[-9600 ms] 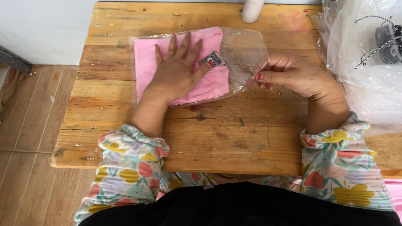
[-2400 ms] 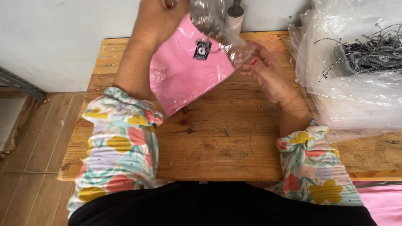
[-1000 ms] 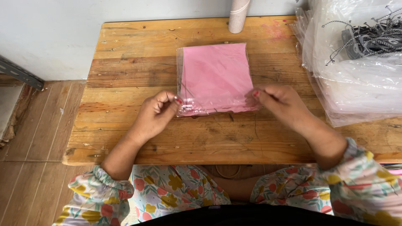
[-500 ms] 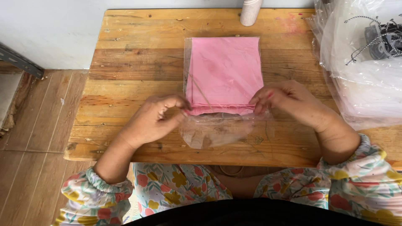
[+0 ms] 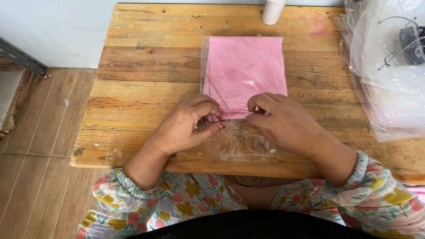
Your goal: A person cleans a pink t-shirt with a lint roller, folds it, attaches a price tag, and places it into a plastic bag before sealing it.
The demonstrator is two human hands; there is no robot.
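Head view: looking straight down on a packing bench.
Item: folded pink cloth sealed inside a clear plastic sleeve (image 5: 242, 73), lying flat at the middle of the worn wooden plank table (image 5: 141, 57), long side running away from the body.
Open end: loose transparent flap of the sleeve (image 5: 241, 144), crinkled, spread on the wood at the near edge, just below the pink fold.
Left hand (image 5: 186, 126): fingers curled, thumb and forefinger pinched on the film at the near left corner of the cloth.
Right hand (image 5: 283, 124): likewise curled and pinched on the film at the near right corner; fingertips of both hands almost touching.
Handling: likely very light and limp; film slick and easily creased, cloth soft and prone to sliding inside. Best taken at the near corners through the plastic, or by the flap's edge, with a flat press rather than a pull.
Sleeves: floral cuffs (image 5: 133, 201) at the table's near edge.
Far edge: white cylinder (image 5: 273, 11), only its base showing.
Right side: heap of clear plastic bags (image 5: 380, 88), dark corded tags (image 5: 409, 40) inside, well apart from the hands.
Floor: wood-look tiles (image 5: 40, 155) to the left.
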